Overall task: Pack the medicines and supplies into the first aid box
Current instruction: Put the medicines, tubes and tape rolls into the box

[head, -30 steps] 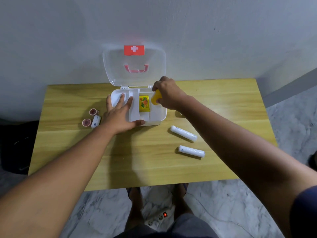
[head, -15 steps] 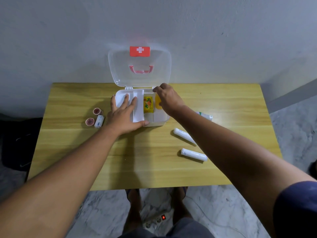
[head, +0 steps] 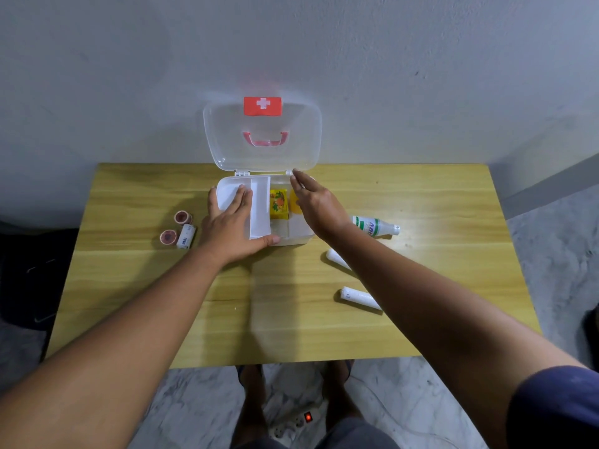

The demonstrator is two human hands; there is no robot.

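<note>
The white first aid box [head: 293, 237] stands open at the back of the wooden table, its clear lid [head: 227, 140] upright against the wall. Inside lie a yellow packet [head: 278, 204] and a yellow round item [head: 294, 200]. My left hand [head: 231, 225] rests flat on the box's white inner tray [head: 259, 205], thumb at the front edge. My right hand [head: 316, 205] hovers over the right compartment, fingers apart and holding nothing. Two white rolls [head: 356, 296] [head: 335, 257] and a small bottle [head: 377, 226] lie to the right of the box.
Two pink-ended tape rolls [head: 183, 217] [head: 168, 237] and a small white roll [head: 185, 236] lie left of the box. The wall is directly behind the lid. A power strip [head: 296, 419] and my feet are on the marble floor below the table's front edge.
My right hand has let go of the yellow round item in the right compartment and lifted back, fingers spreading. The left hand has stayed on the tray. The bottle has come into sight.
</note>
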